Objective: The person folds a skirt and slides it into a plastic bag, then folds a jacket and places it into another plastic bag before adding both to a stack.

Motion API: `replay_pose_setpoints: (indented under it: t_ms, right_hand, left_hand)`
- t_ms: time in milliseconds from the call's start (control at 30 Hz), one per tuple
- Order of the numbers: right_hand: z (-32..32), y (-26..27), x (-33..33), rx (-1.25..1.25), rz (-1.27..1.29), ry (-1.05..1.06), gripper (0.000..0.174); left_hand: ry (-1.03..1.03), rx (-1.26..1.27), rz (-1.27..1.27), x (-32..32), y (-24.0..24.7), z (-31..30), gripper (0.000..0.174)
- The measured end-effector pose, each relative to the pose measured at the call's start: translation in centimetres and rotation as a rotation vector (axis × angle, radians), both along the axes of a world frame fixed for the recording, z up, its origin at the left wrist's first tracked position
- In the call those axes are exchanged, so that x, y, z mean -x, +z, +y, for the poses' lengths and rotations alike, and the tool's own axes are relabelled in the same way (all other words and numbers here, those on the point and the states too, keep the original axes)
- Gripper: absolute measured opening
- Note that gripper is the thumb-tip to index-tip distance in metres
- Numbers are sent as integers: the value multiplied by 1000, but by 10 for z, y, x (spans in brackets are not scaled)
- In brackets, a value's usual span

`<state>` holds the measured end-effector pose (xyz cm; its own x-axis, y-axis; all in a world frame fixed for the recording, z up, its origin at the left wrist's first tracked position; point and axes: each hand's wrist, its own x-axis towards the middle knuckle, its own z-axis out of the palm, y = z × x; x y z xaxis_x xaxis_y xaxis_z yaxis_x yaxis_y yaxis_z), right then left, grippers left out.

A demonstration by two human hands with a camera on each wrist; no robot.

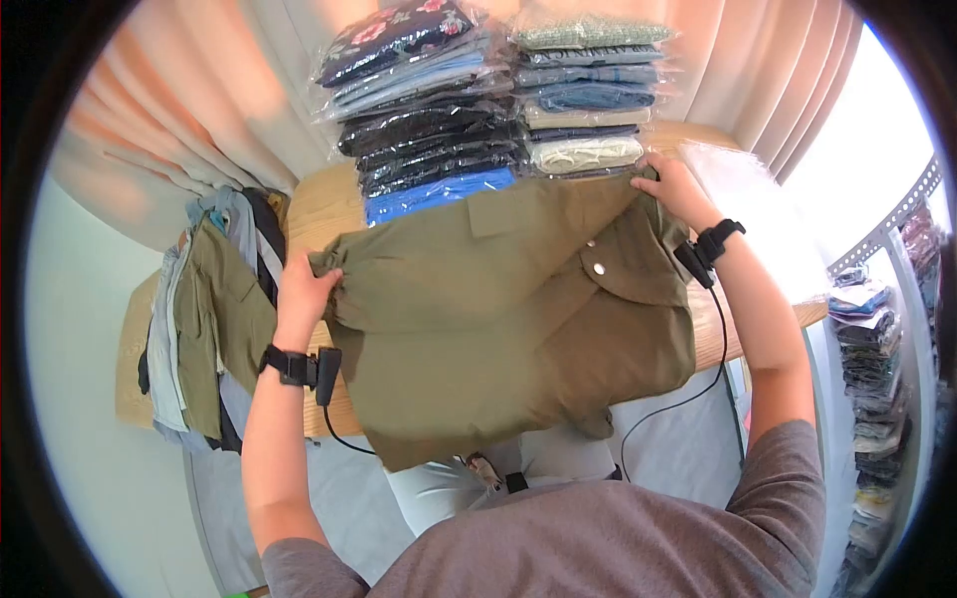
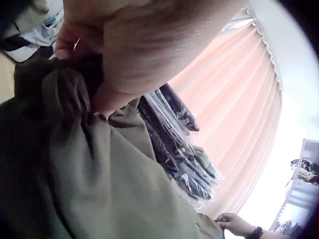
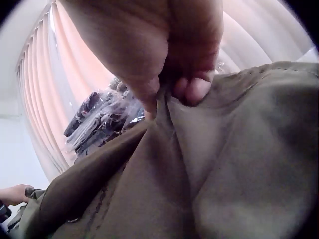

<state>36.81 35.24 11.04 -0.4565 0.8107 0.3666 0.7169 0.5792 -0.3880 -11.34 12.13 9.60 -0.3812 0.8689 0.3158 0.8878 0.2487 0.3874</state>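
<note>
An olive-green garment (image 1: 449, 329) with a flap and pale buttons is stretched between both hands over the table's front part. My left hand (image 1: 304, 294) grips its gathered left end; the left wrist view shows fingers curled into the bunched cloth (image 2: 65, 99). At the upper right corner, my right hand (image 1: 676, 189) pinches the fabric. Up close in the right wrist view, thumb and fingers of the right hand (image 3: 164, 64) squeeze a fold of the garment (image 3: 239, 164). The garment's lower edge hangs past the table edge, near the lap.
Two stacks of bagged clothes (image 1: 429, 130) (image 1: 588, 100) stand at the back of the wooden table (image 1: 324, 204). Clear plastic bags (image 1: 748, 199) lie at the right. Loose clothes (image 1: 214, 319) are heaped at the left. A shelf of packed items (image 1: 872, 399) stands far right.
</note>
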Motion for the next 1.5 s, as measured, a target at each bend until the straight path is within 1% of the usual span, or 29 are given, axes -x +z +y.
replay_pose_setpoints:
  t_ms: [67,133,200,233,267,333,367,400,433,467,500,533,567,633,667,700,733,767,800,867,967,1033,1100,1167,1233,1267,1333,1367,1500]
  right_hand:
    - [13,3,11,-18,20,-30,30]
    - [39,-7,25,-161,11,-4,31]
    - [57,-20,36,-156,26,-29,31]
    - [63,-29,42,-155,-8,-50,32]
    - [69,-37,47,-153,-43,-73,32]
    - [84,-58,48,-11,-208,-79,37]
    - [91,-72,46,86,-263,-72,48]
    - [92,-74,44,89,-259,-79,48]
    - [92,-78,43,128,-262,-85,53]
    - [89,-83,41,170,-267,-90,58]
    - [88,-76,38,294,-208,-108,63]
    - [82,-66,36,312,-145,-59,61]
    - [74,-58,30,339,-110,-36,60]
    - [48,-33,19,368,-56,-21,56]
    - [36,-26,12,366,-40,-29,54]
    - [9,-12,4,340,62,6,48]
    - [-23,1,-5,313,164,38,43]
    - [-52,7,-15,268,209,87,36]
    - [-80,9,-27,218,256,133,29]
    - [-140,-1,-52,189,269,58,17]
    - [-217,-41,-92,442,322,-7,12]
    - [-248,-71,-97,518,338,-25,13]
    - [-270,-101,-86,666,343,-234,17]
    - [-279,-151,-73,699,574,-176,36]
    - [-281,-166,-52,784,628,-123,61]
    - [-281,-179,-48,784,627,-122,61]
    - [-277,-201,-36,929,758,-50,71]
    - [-276,-204,-28,968,818,-74,69]
    - [-276,-189,-11,978,791,-26,62]
  left_hand:
    - [19,-90,-32,18,4,21,40]
    - [-52,-205,-28,27,-1,41,39]
    - [30,-97,29,30,-9,59,40]
    - [119,-17,9,24,-9,65,47]
    - [68,-37,-14,36,-27,74,51]
    - [124,59,-25,38,-45,82,52]
    - [118,54,-19,39,-53,85,52]
    - [165,89,-20,38,-60,86,58]
    - [212,129,-22,39,-65,87,63]
    - [206,138,-21,43,-68,88,63]
    - [207,121,1,45,-68,87,70]
    - [208,108,20,50,-69,84,77]
    - [150,52,-21,59,-68,81,82]
    - [103,-54,-58,70,-58,68,80]
    - [60,-93,-128,87,-65,63,73]
    - [53,-8,-226,57,-31,36,63]
    - [-38,-31,-176,60,-31,15,51]
    - [-98,-35,-202,38,-14,-13,45]
    - [-159,-45,-227,13,2,-40,40]
    - [-317,-61,-106,-7,-2,-87,36]
    - [-408,78,-118,-51,-7,-142,40]
    - [-459,126,-97,-69,-19,-162,45]
    - [-457,114,-120,-81,-30,-169,47]
    - [-442,99,-99,-86,-42,-173,49]
    - [-454,96,-93,-79,-58,-171,47]
    - [-455,89,-82,-77,-64,-171,45]
    - [-447,72,-88,-76,-66,-172,40]
    - [-449,54,-104,-73,-69,-173,37]
    - [-442,0,-155,-68,-68,-174,27]
